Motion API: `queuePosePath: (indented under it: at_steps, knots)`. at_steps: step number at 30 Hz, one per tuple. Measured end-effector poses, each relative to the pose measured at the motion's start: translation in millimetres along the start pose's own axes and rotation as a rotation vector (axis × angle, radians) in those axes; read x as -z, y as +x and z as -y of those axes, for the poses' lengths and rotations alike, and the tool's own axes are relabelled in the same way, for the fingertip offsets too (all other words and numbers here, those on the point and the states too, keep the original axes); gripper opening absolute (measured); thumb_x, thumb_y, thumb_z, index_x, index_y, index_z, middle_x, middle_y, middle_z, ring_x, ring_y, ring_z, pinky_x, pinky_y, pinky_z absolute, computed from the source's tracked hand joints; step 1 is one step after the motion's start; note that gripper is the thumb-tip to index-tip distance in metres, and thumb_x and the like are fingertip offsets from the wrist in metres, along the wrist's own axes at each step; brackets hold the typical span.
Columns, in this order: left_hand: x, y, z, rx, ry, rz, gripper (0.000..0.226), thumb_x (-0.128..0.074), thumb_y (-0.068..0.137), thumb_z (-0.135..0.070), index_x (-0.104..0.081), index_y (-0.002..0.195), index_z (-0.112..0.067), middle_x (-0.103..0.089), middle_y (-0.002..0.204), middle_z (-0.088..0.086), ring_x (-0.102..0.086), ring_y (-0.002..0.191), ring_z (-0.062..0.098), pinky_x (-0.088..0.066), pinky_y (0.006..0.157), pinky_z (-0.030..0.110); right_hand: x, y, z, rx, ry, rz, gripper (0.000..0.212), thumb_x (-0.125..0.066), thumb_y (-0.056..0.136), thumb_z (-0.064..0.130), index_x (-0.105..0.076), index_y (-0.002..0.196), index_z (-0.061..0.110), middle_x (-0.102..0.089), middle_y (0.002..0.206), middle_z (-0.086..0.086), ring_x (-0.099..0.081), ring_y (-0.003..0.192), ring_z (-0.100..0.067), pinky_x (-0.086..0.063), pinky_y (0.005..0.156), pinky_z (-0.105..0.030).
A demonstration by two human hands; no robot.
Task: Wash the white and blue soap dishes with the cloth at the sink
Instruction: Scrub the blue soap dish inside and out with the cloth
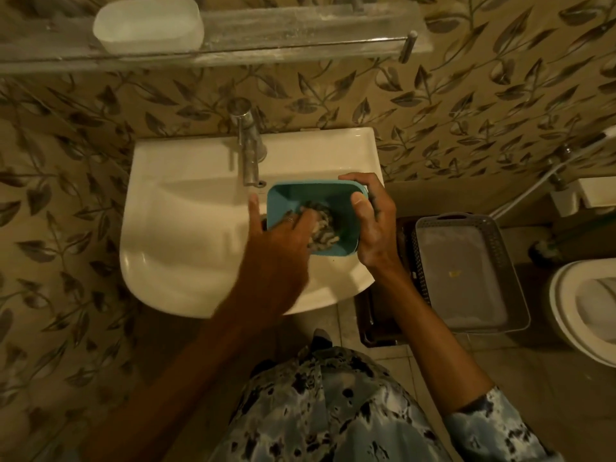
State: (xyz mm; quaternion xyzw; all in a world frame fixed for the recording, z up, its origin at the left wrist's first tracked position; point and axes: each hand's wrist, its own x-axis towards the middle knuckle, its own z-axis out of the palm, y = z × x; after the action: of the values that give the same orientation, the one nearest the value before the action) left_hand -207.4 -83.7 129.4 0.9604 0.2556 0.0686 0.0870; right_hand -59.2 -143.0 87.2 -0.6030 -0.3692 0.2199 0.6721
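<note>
The blue soap dish point(290, 200) is held over the white sink point(186, 235), just below the tap point(248, 151). My right hand point(371, 225) grips the dish by its right rim, thumb over the edge. My left hand point(283, 233) reaches into the dish and presses a crumpled striped cloth point(325, 228) against its inside; its thumb sticks out to the left. The white soap dish point(148, 23) stands on the glass shelf point(300, 45) above the sink, at the left.
A grey plastic basket point(466, 271) sits on a dark stand to the right of the sink. A white toilet point(586, 305) is at the far right edge. Leaf-patterned tiles cover the wall behind.
</note>
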Motion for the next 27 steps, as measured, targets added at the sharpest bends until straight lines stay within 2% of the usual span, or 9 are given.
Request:
queuePosePath:
  at_steps: [2, 5, 7, 10, 14, 17, 20, 23, 27]
  knots:
    - [-6.5, -3.1, -27.9, 0.126, -0.282, -0.047, 0.034, -0.045, 0.089, -0.022, -0.054, 0.12, -0.01, -0.067, 0.112, 0.005, -0.061, 0.111, 0.025, -0.021, 0.115, 0.056, -2.1, -0.5, -2.6, 0.024, -0.045, 0.0, 0.04, -0.042, 0.089, 0.033, -0.057, 0.107, 0.0, -0.061, 0.096, -0.002, -0.06, 0.09, -0.006, -0.049, 0.075, -0.02]
    - [-5.1, 2.0, -52.1, 0.33, -0.78, -0.136, 0.028, -0.053, 0.092, -0.017, -0.05, 0.12, -0.022, -0.06, 0.112, -0.004, -0.056, 0.107, 0.012, -0.048, 0.098, 0.034, 0.4, -2.7, -6.8, 0.019, -0.061, -0.047, 0.04, -0.041, 0.09, 0.033, -0.057, 0.106, 0.0, -0.061, 0.092, -0.003, -0.059, 0.084, -0.006, -0.047, 0.072, -0.02]
    - [-10.1, 1.8, -39.0, 0.187, -0.657, -0.112, 0.034, -0.057, 0.088, -0.009, -0.053, 0.12, -0.02, -0.063, 0.116, 0.001, -0.055, 0.111, 0.013, -0.038, 0.109, 0.046, 5.5, -3.6, -8.2, 0.022, -0.077, -0.042, 0.039, -0.041, 0.09, 0.034, -0.057, 0.107, 0.003, -0.061, 0.092, -0.004, -0.06, 0.085, -0.007, -0.048, 0.072, -0.02]
    - [-17.7, 2.1, 6.4, 0.038, -0.168, -0.069, 0.04, -0.054, 0.079, 0.0, -0.06, 0.117, -0.011, -0.069, 0.113, 0.011, -0.064, 0.108, 0.029, -0.008, 0.111, 0.061, 11.2, -5.9, -8.4, 0.054, -0.056, -0.027, 0.041, -0.047, 0.091, 0.043, -0.055, 0.109, 0.008, -0.062, 0.096, -0.002, -0.061, 0.089, -0.011, -0.05, 0.073, -0.024]
    - [-10.6, 2.7, -1.7, 0.081, -0.213, -0.078, 0.033, -0.049, 0.083, -0.006, -0.059, 0.114, -0.01, -0.067, 0.115, 0.012, -0.059, 0.114, 0.026, -0.015, 0.113, 0.063, 0.7, -4.3, -9.5, 0.089, -0.063, -0.072, 0.058, -0.043, 0.09, 0.062, -0.055, 0.109, 0.009, -0.061, 0.097, -0.003, -0.062, 0.091, -0.013, -0.051, 0.074, -0.024]
    - [-3.3, -1.4, -43.6, 0.201, -0.681, -0.141, 0.027, -0.057, 0.088, -0.008, -0.056, 0.113, -0.019, -0.064, 0.11, -0.004, -0.055, 0.106, 0.007, -0.048, 0.097, 0.034, -6.7, -3.3, -9.8, 0.092, -0.074, -0.17, 0.054, -0.043, 0.092, 0.054, -0.056, 0.107, 0.004, -0.061, 0.093, -0.005, -0.06, 0.086, -0.011, -0.048, 0.073, -0.022]
    - [-0.1, 4.5, -49.4, 0.376, -0.988, -0.243, 0.022, -0.058, 0.09, -0.014, -0.055, 0.11, -0.022, -0.057, 0.096, -0.023, -0.057, 0.093, -0.011, -0.047, 0.074, 0.007, -9.5, -10.6, -10.6, 0.087, -0.169, -0.233, 0.056, -0.041, 0.092, 0.055, -0.053, 0.11, 0.003, -0.059, 0.095, 0.0, -0.059, 0.086, -0.004, -0.047, 0.071, -0.019]
    - [0.5, 9.5, -32.5, 0.392, -1.079, -0.227, 0.023, -0.061, 0.089, -0.014, -0.056, 0.11, -0.022, -0.059, 0.098, -0.02, -0.059, 0.094, -0.01, -0.047, 0.073, 0.006, -16.6, -21.9, -8.6, -0.126, -0.138, -0.217, 0.061, -0.043, 0.085, 0.059, -0.049, 0.116, 0.007, -0.06, 0.103, 0.001, -0.062, 0.093, -0.003, -0.05, 0.071, -0.019]
    - [5.7, 4.3, -2.3, 0.044, -0.922, -0.033, 0.031, -0.061, 0.085, -0.003, -0.059, 0.114, -0.017, -0.061, 0.11, -0.011, -0.057, 0.103, -0.005, -0.05, 0.083, 0.012, -7.2, -29.6, 3.5, -0.808, 0.737, -0.073, 0.085, -0.037, 0.075, 0.08, -0.059, 0.124, 0.015, -0.06, 0.128, -0.02, -0.059, 0.116, -0.034, -0.055, 0.086, -0.051]
